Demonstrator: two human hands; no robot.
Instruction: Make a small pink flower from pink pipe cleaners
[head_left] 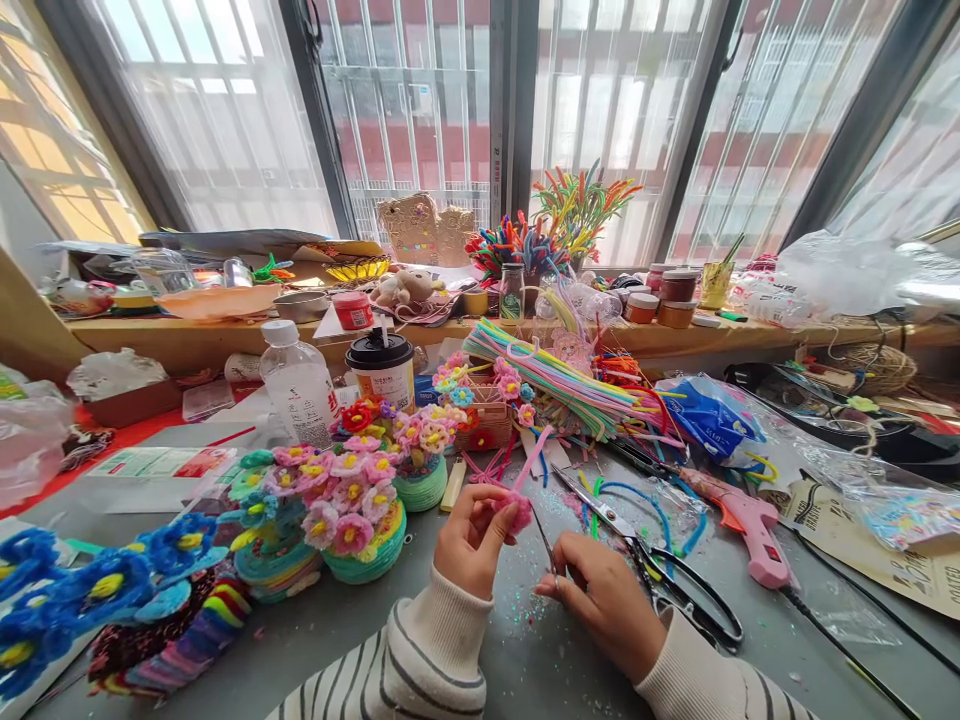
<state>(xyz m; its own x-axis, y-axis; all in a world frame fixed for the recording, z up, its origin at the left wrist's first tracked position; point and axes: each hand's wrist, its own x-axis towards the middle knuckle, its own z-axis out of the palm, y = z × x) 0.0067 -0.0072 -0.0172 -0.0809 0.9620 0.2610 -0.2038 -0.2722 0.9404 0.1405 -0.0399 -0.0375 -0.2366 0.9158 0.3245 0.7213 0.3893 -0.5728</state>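
Observation:
My left hand (474, 535) pinches a curled pink pipe cleaner (514, 512) between thumb and fingers, and one straight end of it sticks up. Close by on the right, my right hand (600, 590) is closed on a slim metal tool (545, 540). Its narrow tip points up at the pink piece; I cannot tell whether it is tweezers or small scissors. Large black-handled scissors (637, 545) lie just beyond my right hand. Blue pipe cleaner pieces (664, 510) and bits of glitter are scattered around them.
Pipe-cleaner flower pots (365, 550) and a rainbow basket (169, 650) stand to the left. Behind are a plastic bottle (300, 390), a lidded cup (381, 375) and a pipe cleaner bundle (562, 380). A pink glue gun (739, 520) with its cord lies right.

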